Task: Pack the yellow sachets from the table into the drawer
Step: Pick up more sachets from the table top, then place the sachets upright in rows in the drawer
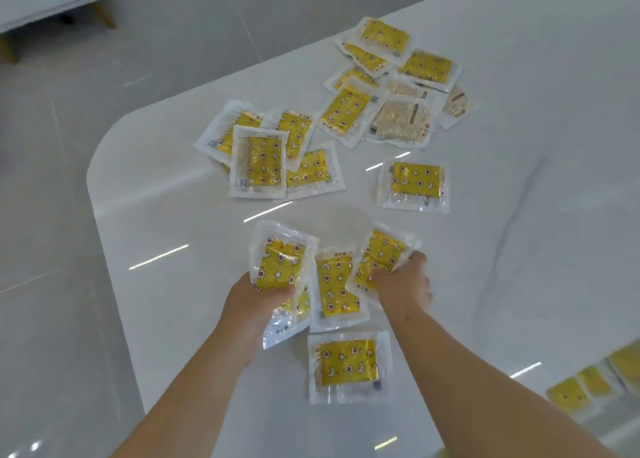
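Observation:
Yellow sachets in clear wrappers lie scattered over the white table [173,222]. My left hand [256,302] grips a small stack of sachets [280,263], thumb on top, with another hanging beneath it. My right hand [405,284] pinches one sachet [379,258] by its lower corner. Between the hands a sachet [336,288] lies flat, and another [348,364] lies just below it. A single sachet [414,184] sits further out. Two heaps lie beyond: one at centre left [263,153], one at the far right [391,87]. No drawer is visible in this view.
The table's rounded corner [104,146] and left edge border the grey tiled floor [52,180]. White furniture on wooden legs [41,0] stands at the top left. More sachets [595,381] lie blurred at the table's lower right.

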`<state>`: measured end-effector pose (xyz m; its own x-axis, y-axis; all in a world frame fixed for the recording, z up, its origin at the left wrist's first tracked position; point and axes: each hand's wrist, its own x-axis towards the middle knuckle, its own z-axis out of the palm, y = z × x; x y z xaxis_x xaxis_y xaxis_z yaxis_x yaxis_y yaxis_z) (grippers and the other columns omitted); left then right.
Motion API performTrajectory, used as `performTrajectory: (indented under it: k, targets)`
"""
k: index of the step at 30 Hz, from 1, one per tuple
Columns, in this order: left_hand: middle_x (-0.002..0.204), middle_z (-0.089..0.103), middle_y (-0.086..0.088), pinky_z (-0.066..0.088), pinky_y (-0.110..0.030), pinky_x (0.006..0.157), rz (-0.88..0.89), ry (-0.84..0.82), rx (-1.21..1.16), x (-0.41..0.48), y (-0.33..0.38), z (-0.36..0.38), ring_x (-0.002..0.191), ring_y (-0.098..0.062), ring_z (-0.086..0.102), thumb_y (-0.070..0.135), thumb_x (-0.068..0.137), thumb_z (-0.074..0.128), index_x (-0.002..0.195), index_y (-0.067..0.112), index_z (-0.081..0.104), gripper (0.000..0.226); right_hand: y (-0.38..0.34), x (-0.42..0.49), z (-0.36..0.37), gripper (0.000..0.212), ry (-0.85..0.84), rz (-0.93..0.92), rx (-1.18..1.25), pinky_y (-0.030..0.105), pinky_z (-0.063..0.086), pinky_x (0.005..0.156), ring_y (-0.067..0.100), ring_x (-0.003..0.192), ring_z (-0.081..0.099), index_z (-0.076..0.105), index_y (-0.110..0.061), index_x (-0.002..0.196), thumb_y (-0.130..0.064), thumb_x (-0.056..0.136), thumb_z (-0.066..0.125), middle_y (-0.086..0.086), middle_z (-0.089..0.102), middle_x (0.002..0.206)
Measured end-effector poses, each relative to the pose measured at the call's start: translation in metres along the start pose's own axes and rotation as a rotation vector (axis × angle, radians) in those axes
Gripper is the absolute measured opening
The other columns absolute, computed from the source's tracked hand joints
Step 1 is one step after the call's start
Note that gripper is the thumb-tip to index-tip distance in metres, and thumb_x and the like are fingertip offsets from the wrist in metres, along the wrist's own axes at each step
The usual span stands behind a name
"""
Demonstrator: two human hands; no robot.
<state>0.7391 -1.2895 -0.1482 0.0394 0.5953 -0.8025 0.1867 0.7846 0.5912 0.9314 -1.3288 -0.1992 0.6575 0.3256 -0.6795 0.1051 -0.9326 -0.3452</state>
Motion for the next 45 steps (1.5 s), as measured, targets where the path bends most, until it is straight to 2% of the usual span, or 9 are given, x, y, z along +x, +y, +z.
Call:
performTrajectory:
  k: [3, 8, 14, 20, 23, 26, 29, 40, 45]
  targets:
    - [0.102, 0.071, -0.006, 0.046, -0.052, 0.096, 0.038, 0.032, -0.021, -0.004, -0.007, 0.001, 0.099, -0.029, 0.066, 0.009, 0.074, 0.075, 0.109, 0.016, 0.065, 0.037, 0.017, -0.009, -0.010, 0.004, -0.001, -0.061, 0.174, 0.029, 0.043, 0.064, 0.016, 0.068, 0.051, 0.051, -0.017, 0.092, -0.020, 0.092, 0.050, 0.003, 0.057, 0.084]
    - [0.086, 0.074, -0.004, 0.056, -0.039, 0.062, -0.096, -0.038, -0.196, -0.008, -0.021, 0.012, 0.079, -0.026, 0.070, 0.003, 0.080, 0.067, 0.099, 0.016, 0.068, 0.023, 0.046, -0.031, -0.045, 0.019, 0.095, -0.092, 0.379, 0.029, 0.035, 0.055, 0.015, 0.065, 0.044, 0.046, -0.020, 0.075, -0.015, 0.094, 0.044, 0.003, 0.051, 0.080]
    - [0.129, 0.050, -0.009, 0.038, -0.034, 0.097, 0.036, 0.131, 0.556, 0.002, -0.045, 0.061, 0.121, -0.031, 0.049, 0.020, 0.060, 0.079, 0.106, 0.011, 0.062, 0.050, 0.064, -0.062, -0.079, 0.022, 0.003, -0.054, 0.515, 0.025, 0.023, 0.049, 0.012, 0.055, 0.025, 0.036, -0.015, 0.069, -0.004, 0.087, 0.041, -0.003, 0.030, 0.061]
    - [0.155, -0.001, -0.009, 0.027, -0.036, 0.108, 0.271, 0.152, 0.905, 0.002, -0.043, 0.090, 0.136, -0.036, 0.018, 0.029, 0.081, 0.070, 0.126, 0.010, 0.042, 0.056, 0.085, -0.072, -0.049, 0.007, -0.267, -0.173, -0.113, 0.027, 0.043, 0.066, 0.014, 0.072, 0.049, 0.044, -0.020, 0.089, -0.018, 0.087, 0.051, -0.003, 0.051, 0.082]
    - [0.151, 0.007, -0.008, 0.034, -0.034, 0.101, 0.279, 0.132, 0.841, 0.006, -0.044, 0.086, 0.128, -0.033, 0.035, 0.027, 0.077, 0.073, 0.125, 0.011, 0.043, 0.059, 0.089, -0.072, -0.027, 0.081, -0.205, -0.273, -0.475, 0.035, 0.033, 0.105, 0.021, 0.130, 0.033, 0.016, -0.022, 0.144, -0.040, 0.081, 0.064, -0.003, 0.027, 0.145]
    - [0.135, 0.030, -0.007, 0.041, -0.028, 0.089, 0.278, 0.105, 0.780, 0.012, -0.042, 0.082, 0.113, -0.026, 0.050, 0.031, 0.071, 0.077, 0.121, 0.011, 0.046, 0.063, 0.080, -0.075, -0.009, 0.109, -0.171, -0.381, -0.602, 0.039, 0.025, 0.110, 0.024, 0.139, 0.017, -0.006, -0.027, 0.148, -0.053, 0.073, 0.068, -0.008, 0.005, 0.154]
    - [0.119, 0.048, -0.006, 0.047, -0.036, 0.093, 0.228, 0.050, 0.725, 0.021, -0.038, 0.077, 0.109, -0.026, 0.053, 0.033, 0.057, 0.082, 0.128, 0.024, 0.041, 0.082, 0.078, -0.074, 0.009, 0.121, -0.066, -0.523, -0.688, 0.043, 0.049, 0.086, 0.028, 0.113, 0.055, 0.034, -0.016, 0.137, -0.062, 0.036, 0.084, 0.001, 0.053, 0.131]
    - [0.094, 0.068, -0.009, 0.057, -0.036, 0.066, 0.096, 0.111, 0.377, 0.026, -0.030, 0.013, 0.075, -0.024, 0.065, 0.013, 0.067, 0.079, 0.105, 0.014, 0.059, 0.043, 0.074, -0.069, 0.013, 0.059, -0.317, -0.573, -0.801, 0.031, 0.030, 0.098, 0.023, 0.116, 0.038, 0.041, -0.022, 0.124, -0.045, 0.078, 0.068, 0.002, 0.039, 0.126]
    - [0.103, 0.066, -0.016, 0.055, -0.043, 0.078, 0.067, 0.171, 0.193, 0.019, -0.045, -0.003, 0.093, -0.033, 0.066, 0.028, 0.054, 0.081, 0.112, 0.008, 0.057, 0.066, 0.080, -0.073, 0.005, 0.042, -0.321, -0.532, -0.665, 0.026, 0.039, 0.074, 0.020, 0.094, 0.054, 0.040, -0.019, 0.113, -0.039, 0.084, 0.063, -0.002, 0.054, 0.104]
